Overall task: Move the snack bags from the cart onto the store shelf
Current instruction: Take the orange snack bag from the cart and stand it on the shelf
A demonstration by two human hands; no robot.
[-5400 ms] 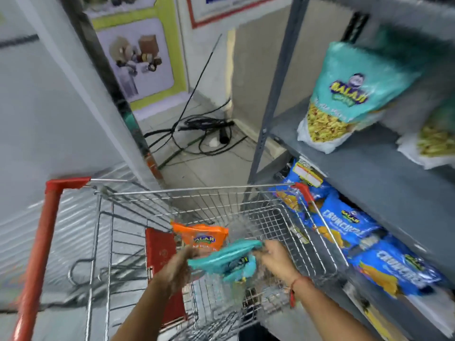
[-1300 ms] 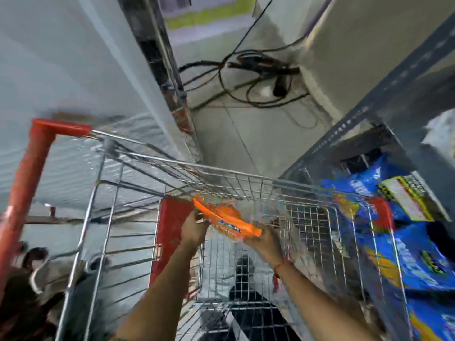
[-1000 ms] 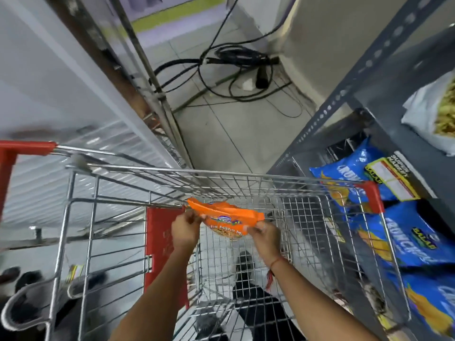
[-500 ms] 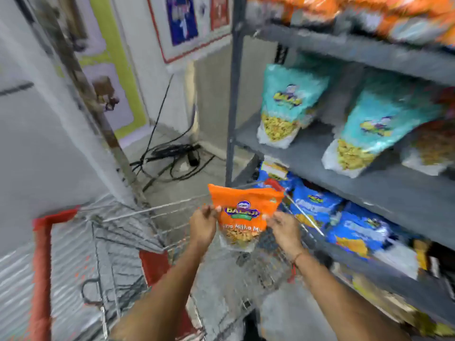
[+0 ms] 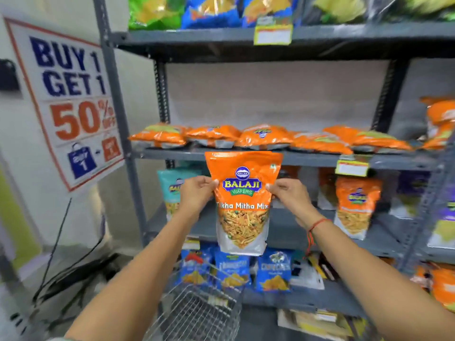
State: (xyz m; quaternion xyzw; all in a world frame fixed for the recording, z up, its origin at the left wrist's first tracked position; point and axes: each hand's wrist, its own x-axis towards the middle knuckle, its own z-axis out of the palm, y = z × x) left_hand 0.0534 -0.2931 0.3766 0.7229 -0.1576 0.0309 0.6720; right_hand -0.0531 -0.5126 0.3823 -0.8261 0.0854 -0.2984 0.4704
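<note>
I hold an orange Balaji snack bag [image 5: 242,200] upright in front of the grey store shelf [image 5: 307,158]. My left hand [image 5: 197,193] grips its left edge and my right hand [image 5: 289,196] grips its right edge. The bag's top reaches the front lip of the shelf where several orange bags [image 5: 263,137] lie flat. The wire cart [image 5: 199,313] is low in view, below the bag.
A teal bag [image 5: 170,185] and an upright orange bag [image 5: 355,205] stand on the shelf below. Blue bags [image 5: 273,274] fill a lower shelf. A grey upright post [image 5: 118,114] and a sale sign [image 5: 71,104] are at left. Black cables [image 5: 73,274] lie on the floor.
Both hands have lifted the orange bag out of the cart and up to the level of the shelf with the flat orange bags. The view has tilted up to the shelves.
</note>
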